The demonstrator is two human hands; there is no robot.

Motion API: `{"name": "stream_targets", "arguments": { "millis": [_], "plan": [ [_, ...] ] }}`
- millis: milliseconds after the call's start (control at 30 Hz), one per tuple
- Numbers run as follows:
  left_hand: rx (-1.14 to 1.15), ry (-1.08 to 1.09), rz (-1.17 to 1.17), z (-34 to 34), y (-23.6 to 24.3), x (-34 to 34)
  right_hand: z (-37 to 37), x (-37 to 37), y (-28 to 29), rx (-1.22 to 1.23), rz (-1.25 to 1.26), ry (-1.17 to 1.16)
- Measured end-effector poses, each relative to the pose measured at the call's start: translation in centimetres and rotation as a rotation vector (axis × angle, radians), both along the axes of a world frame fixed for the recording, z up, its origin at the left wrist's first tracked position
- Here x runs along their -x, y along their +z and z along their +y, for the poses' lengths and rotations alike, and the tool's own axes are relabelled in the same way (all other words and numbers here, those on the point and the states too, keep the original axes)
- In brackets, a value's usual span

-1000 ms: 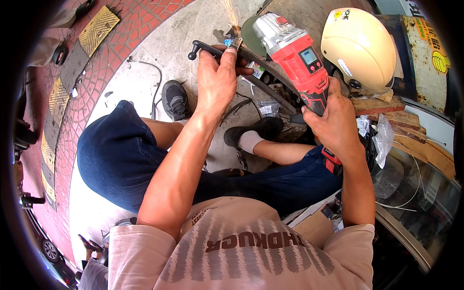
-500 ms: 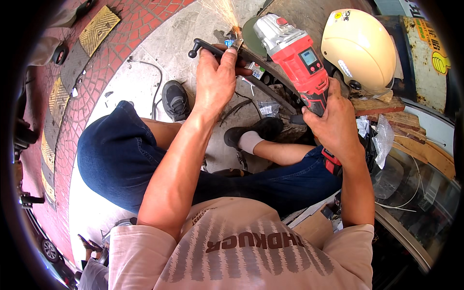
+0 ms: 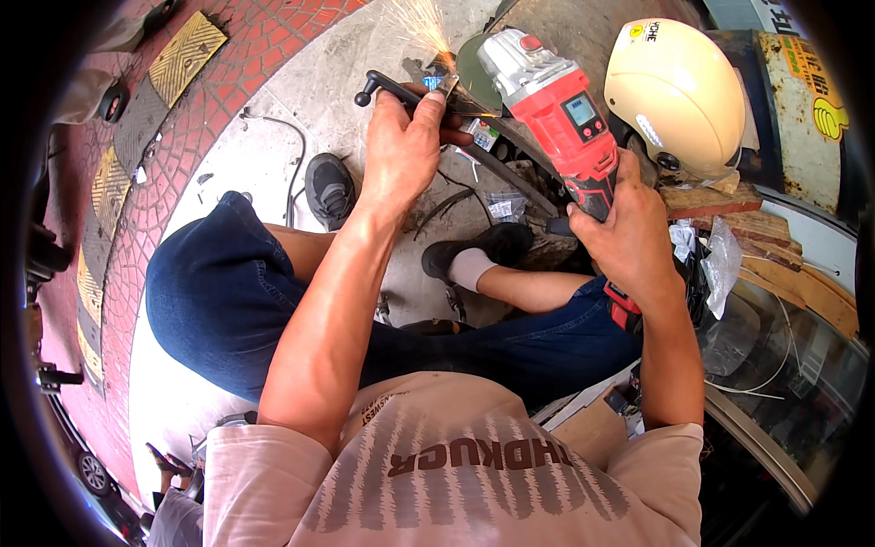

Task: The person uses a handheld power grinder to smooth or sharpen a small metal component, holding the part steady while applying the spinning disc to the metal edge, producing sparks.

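My right hand [image 3: 629, 223] is wrapped round the body of a cordless angle grinder [image 3: 558, 114], red with a silver head and a small lit display. Its greenish disc [image 3: 478, 66] meets the metal end [image 3: 448, 84] of a black bar with a ball-shaped tip [image 3: 375, 84]. My left hand [image 3: 406, 137] grips that bar, thumb on top, fingers partly hidden beneath. Bright sparks [image 3: 421, 35] fan away to the upper left from the contact point.
A cream helmet [image 3: 679, 91] rests right of the grinder. Wooden boards [image 3: 715, 201] and clear plastic wrap [image 3: 723, 260] lie below it. A black cable [image 3: 299, 146] curves over the pale ground. My feet in dark shoes [image 3: 330, 190] are beneath my hands.
My left hand has shifted very slightly, still holding the bar at the disc. The spark spray has changed shape, with a thin streak now below the disc. The grinder stays nearly in place.
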State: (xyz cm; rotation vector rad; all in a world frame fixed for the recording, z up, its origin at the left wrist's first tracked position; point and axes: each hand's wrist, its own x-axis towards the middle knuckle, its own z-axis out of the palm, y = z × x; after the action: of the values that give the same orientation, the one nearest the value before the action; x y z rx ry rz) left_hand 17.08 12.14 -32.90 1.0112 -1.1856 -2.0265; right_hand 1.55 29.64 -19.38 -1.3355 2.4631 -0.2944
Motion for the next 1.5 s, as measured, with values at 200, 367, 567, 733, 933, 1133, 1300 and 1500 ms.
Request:
{"name": "stream_targets", "arguments": {
  "millis": [200, 367, 567, 733, 933, 1133, 1300, 1500],
  "plan": [
    [0.011, -0.017, -0.019, -0.2, 0.7, -0.2, 0.0, 0.0, 0.0, -0.012, 0.002, -0.006],
    [0.016, -0.075, -0.034, -1.2, 0.2, -0.5, 0.0, 0.0, 0.1, -0.001, 0.006, 0.006],
    [0.013, -0.089, 0.011, -1.4, 0.4, -0.7, 0.0, 0.0, 0.1, 0.005, 0.005, 0.003],
    [0.019, -0.139, 0.017, -2.0, 0.6, -0.9, -0.2, 0.0, 0.3, -0.026, -0.009, -0.014],
    [0.024, -0.157, -0.004, -2.2, 0.4, -1.0, 0.0, 0.0, 0.1, -0.003, 0.004, 0.0],
    [0.017, -0.164, -0.021, -2.4, 0.7, -1.1, -0.1, 0.0, 0.2, -0.006, 0.006, -0.001],
    [0.033, -0.154, -0.014, -2.3, 0.7, -1.0, -0.2, -0.1, 0.4, -0.04, -0.011, -0.022],
    [0.029, -0.158, -0.032, -2.4, 1.1, -1.1, -0.2, -0.2, 0.4, -0.037, -0.026, -0.031]
  ]
}}
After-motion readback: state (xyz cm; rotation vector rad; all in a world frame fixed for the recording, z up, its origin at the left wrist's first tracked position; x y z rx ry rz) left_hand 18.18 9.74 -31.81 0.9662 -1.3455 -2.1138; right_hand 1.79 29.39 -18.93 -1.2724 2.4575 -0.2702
